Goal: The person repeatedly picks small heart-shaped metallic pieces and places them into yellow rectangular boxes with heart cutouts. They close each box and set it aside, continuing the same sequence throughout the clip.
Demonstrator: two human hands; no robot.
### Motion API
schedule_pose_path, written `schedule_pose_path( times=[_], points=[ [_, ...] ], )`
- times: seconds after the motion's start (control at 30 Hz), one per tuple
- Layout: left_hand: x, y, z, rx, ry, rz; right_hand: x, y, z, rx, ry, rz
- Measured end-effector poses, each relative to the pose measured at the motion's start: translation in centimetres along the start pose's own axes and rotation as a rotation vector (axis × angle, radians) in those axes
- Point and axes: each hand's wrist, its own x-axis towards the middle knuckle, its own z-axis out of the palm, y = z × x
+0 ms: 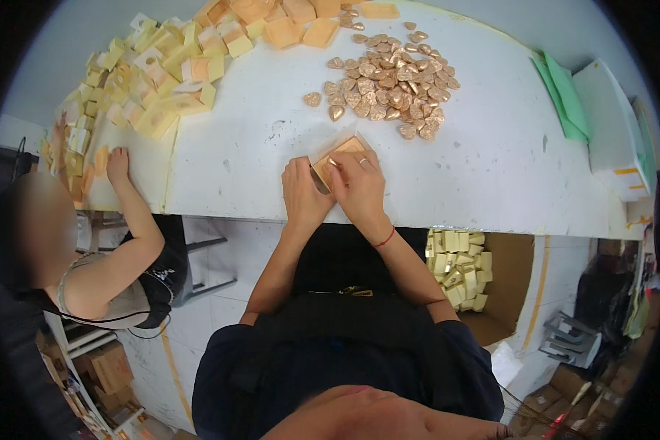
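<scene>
A small orange-tan box (350, 146) with a clear plastic edge stands on the white table in front of me. My left hand (306, 190) grips its near left side. Over the box, my right hand (361, 184) has its thumb and fingers pinched around a small shiny gold piece (333, 162), mostly hidden by the fingers. Just beyond is a heap of gold foil-wrapped, heart-shaped pieces (388, 82), with one stray gold heart (312, 99) at its left.
Many pale yellow boxes (159, 82) are piled at the back left, near orange trays (283, 33). A co-worker's hand (118, 165) rests on the table at left. A white bin (610, 126) with a green sheet (564, 99) stands right. Below, a carton (509, 275) holds yellow boxes.
</scene>
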Motion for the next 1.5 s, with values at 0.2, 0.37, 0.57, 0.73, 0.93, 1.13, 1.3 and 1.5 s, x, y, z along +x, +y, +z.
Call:
schedule_pose_path(
  times=[0.2,0.37,0.57,0.73,0.93,1.13,1.3,1.5],
  points=[
    [-0.2,0.5,-0.6,-0.005,0.009,0.001,-0.6,1.2,-0.5,-0.142,-0.044,-0.033],
    [-0.1,0.2,-0.4,-0.015,-0.023,0.006,-0.9,1.3,1.6,-0.129,0.066,-0.067],
    [-0.1,0.1,-0.3,-0.028,-0.005,-0.005,-0.8,1.4,-0.5,-0.129,-0.032,-0.070],
    [-0.2,-0.2,-0.4,-0.020,-0.038,0.000,-0.9,1.3,-1.5,-0.100,-0.060,-0.083],
    [-0.2,-0.2,-1.2,-0.089,-0.088,-0.009,5.8,10.3,-10.0,-0.340,-0.233,-0.107],
    [0.2,-0.1,-1.2,-0.101,-0.088,0.020,6.2,9.0,-10.1,-0.210,-0.253,0.078],
    [0.3,0.1,-1.5,-0.134,-0.042,0.041,2.4,1.7,-5.4,0.093,-0.286,0.073],
    [0.4,0.3,-1.4,-0.135,-0.024,0.048,1.1,2.9,-3.5,-0.283,-0.209,-0.063]
  ],
)
